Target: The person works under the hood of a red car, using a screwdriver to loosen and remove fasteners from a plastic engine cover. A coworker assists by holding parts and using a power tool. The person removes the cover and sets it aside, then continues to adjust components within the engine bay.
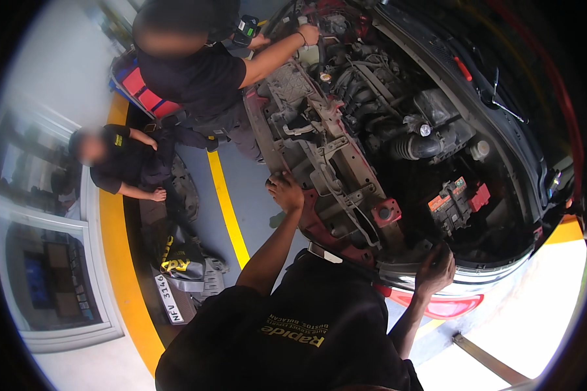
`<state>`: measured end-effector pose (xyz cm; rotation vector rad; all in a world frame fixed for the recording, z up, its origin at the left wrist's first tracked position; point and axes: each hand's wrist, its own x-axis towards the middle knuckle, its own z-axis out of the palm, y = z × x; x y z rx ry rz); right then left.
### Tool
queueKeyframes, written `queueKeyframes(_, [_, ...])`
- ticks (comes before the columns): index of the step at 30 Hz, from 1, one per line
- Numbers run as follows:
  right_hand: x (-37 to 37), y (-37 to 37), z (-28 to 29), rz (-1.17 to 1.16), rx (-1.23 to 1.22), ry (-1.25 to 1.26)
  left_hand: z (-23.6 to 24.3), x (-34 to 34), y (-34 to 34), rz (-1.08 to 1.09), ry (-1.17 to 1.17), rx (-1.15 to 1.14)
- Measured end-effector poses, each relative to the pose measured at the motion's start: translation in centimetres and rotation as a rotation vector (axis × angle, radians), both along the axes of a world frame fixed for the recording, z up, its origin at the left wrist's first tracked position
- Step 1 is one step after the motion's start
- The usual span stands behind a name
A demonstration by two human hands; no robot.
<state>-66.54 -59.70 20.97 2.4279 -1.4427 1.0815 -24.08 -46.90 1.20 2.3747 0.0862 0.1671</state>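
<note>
In front of me is a car's engine bay (pixel 372 98) with its front stripped to a dark red frame (pixel 352 153). My left hand (pixel 285 191) has its fingers curled over the frame's front edge. At the near front corner, my right hand (pixel 436 268) grips the edge of the body beside the headlight area; its fingertips are partly hidden. Between and beyond my hands lie a red mount block (pixel 387 212), a battery (pixel 450 202) with a red terminal cover, and a ribbed black air hose (pixel 416 144).
A co-worker (pixel 189 72) leans over the bay's far left end, holding a dark tool (pixel 246 30). Another person (pixel 127 153) sits low by the wall. Removed dark parts, a black cover (pixel 182 257) and a licence plate (pixel 168 300) lie at left. A red-handled tool (pixel 462 68) rests below the windshield.
</note>
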Motion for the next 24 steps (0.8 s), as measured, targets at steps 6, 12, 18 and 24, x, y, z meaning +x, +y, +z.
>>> queueKeyframes(6, [0.1, -0.07, 0.02, 0.016, -0.024, -0.008, -0.62, 0.06, -0.01, 0.009, -0.028, 0.003])
queueKeyframes(12, [0.0, -0.05, 0.12, 0.025, -0.004, -0.006, -0.37, -0.09, 0.15, -0.01, -0.049, -0.007])
queueKeyframes(18, [0.09, -0.03, 0.14, 0.003, 0.0, -0.007, -0.01, -0.17, 0.03, 0.001, -0.07, -0.017])
queueKeyframes(24, [0.14, -0.04, 0.23, 0.007, -0.002, -0.017, -0.13, -0.03, 0.13, -0.009, -0.069, -0.002])
